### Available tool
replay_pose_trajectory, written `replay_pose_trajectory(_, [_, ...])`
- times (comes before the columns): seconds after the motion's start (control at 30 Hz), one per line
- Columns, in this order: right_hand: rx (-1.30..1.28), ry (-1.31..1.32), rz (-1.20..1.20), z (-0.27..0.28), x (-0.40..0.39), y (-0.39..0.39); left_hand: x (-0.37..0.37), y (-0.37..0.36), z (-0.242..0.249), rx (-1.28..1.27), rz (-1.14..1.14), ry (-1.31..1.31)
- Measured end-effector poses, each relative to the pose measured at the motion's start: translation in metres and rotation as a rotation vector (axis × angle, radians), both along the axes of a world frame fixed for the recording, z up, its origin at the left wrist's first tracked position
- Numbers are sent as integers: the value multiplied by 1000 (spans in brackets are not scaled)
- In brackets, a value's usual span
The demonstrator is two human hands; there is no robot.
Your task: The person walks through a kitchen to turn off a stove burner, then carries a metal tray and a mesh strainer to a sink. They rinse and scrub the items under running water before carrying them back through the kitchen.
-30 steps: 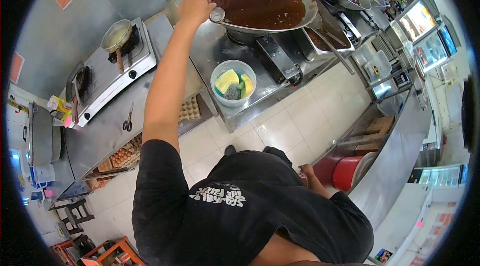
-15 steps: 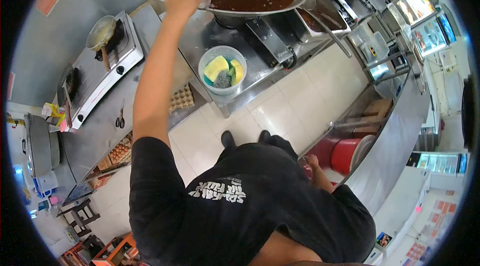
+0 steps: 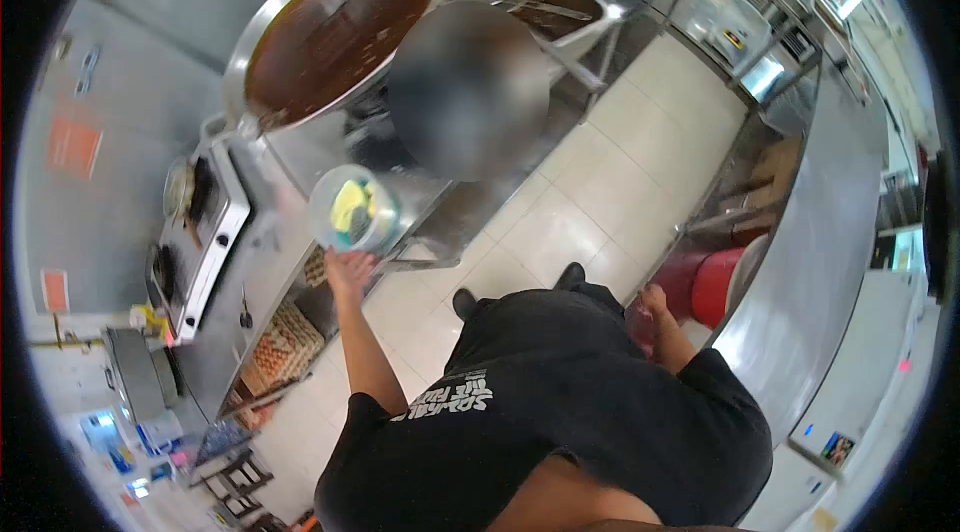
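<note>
While the view is tilted and a little blurred, the main relations read clearly enough.

Left hand: the left hand [image 3: 348,270] is raised to the near side of the clear round plastic tub holding yellow and green sponges [image 3: 353,212], fingers spread against its lower wall.
Left grip: open and splayed; it touches the tub but I cannot tell whether it has closed round the rim.
Right hand: the right hand [image 3: 652,304] hangs low at the person's side, near the red plastic bucket [image 3: 712,284] under the long steel counter [image 3: 820,222].
Right grip: loosely curled; whether it holds anything I cannot tell.
Tub position: on the steel tabletop [image 3: 290,172], close to its front edge, between the large round steel wok of dark brown liquid [image 3: 330,32] and the silver two-burner gas stove [image 3: 195,222].
Below the tabletop: trays of brown eggs [image 3: 285,342] sit on a lower shelf.
Floor: pale square tiles [image 3: 600,162], with the person's dark shoes visible.
Handling judgement: the tub looks light and its contents loose, so a firm hold across the wall or rim, kept level, would likely stop the sponges tipping out.
Care point: the tub stands near the edge, so a push rather than a grasp could slide it off.
Hidden: a blurred patch covers the middle of the cooking station.
</note>
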State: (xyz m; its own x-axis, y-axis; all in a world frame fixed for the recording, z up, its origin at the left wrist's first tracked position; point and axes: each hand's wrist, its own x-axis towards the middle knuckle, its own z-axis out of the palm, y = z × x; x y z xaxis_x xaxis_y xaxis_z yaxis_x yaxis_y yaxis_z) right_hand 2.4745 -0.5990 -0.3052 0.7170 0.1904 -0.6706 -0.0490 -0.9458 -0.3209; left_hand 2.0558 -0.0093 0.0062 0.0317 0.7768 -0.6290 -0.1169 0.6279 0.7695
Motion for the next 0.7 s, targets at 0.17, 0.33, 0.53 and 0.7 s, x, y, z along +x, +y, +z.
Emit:
replay_pose_trajectory(0.17, [124,-181,418,51,88,9,33,6,-7,204,138,193])
replay_pose_trajectory(0.33, [240,-145,170,54,207,69,53,-26,5,327,372,111])
replay_pose_trajectory(0.53, [449,-623,343,130,405,246,-1,-18,-24,344,606,161])
replay_pose_trajectory(0.7, [490,-647,276,244,558,394,41,-63,-57,419,1055,321])
